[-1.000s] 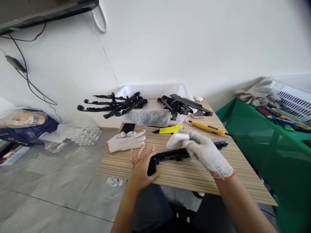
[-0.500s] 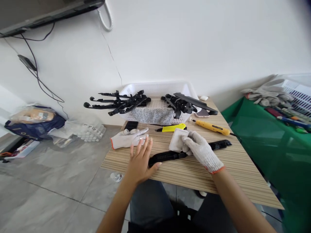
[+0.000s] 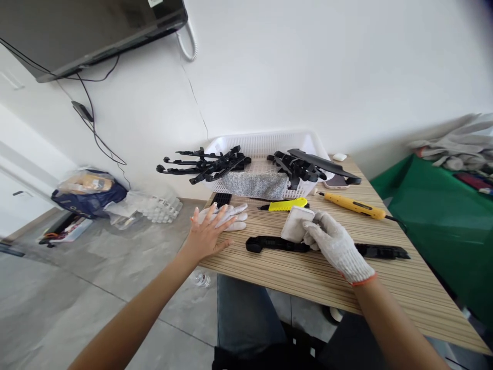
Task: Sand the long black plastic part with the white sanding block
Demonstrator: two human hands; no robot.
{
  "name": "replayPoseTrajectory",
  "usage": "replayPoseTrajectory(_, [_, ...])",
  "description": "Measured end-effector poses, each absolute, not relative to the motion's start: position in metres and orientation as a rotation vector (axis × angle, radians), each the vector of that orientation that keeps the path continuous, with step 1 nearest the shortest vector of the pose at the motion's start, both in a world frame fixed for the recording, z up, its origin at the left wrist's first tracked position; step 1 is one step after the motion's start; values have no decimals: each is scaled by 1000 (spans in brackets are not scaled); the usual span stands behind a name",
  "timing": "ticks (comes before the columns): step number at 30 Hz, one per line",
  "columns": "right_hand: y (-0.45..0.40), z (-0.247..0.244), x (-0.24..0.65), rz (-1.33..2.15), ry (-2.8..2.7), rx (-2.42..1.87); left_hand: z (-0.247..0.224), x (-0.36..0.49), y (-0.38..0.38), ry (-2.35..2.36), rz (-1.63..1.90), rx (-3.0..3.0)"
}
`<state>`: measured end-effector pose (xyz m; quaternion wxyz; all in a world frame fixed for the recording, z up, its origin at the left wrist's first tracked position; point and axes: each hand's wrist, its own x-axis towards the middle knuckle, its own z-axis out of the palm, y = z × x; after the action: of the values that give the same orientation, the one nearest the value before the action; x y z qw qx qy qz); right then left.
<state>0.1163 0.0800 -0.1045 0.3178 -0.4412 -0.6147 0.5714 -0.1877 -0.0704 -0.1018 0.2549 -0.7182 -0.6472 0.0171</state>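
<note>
The right hand [image 3: 333, 244] wears a greyish-white knitted glove [image 3: 352, 262] with a ribbed cuff [image 3: 357, 271], finished at the wrist in a narrow orange-red hem [image 3: 365, 280]. The left hand [image 3: 208, 234] is bare, as are both forearms [image 3: 156, 298] where they show. Below the desk's [image 3: 269, 267] near edge, the left trouser leg [image 3: 246, 313] is faded blue denim; the right one [image 3: 350, 341] looks darker. Black cloth [image 3: 262, 359] covers the lap.
</note>
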Motion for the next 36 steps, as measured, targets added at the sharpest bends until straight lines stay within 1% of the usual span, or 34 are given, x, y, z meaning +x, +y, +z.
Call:
replayPoseTrajectory(10, [80,-108,112,1543,-1561,-1141,-96,-185,-47,-1671,88,-2141])
replayPoseTrajectory(18, [79,-104,111,1457,-1615,-1180,-95,-166,-24,-1877,12,-1957])
replayPoseTrajectory(24, [80,-106,112,1438,-1635,-1168,-74,-151,12,-1911,28,-1933])
replayPoseTrajectory(29, [84,-118,111,1434,-1636,-1112,-56,-143,40,-1835,71,-1966])
replayPoseTrajectory(36, [87,-128,110,1450,-1632,-1038,-44,-136,49,-1739,80,-2015])
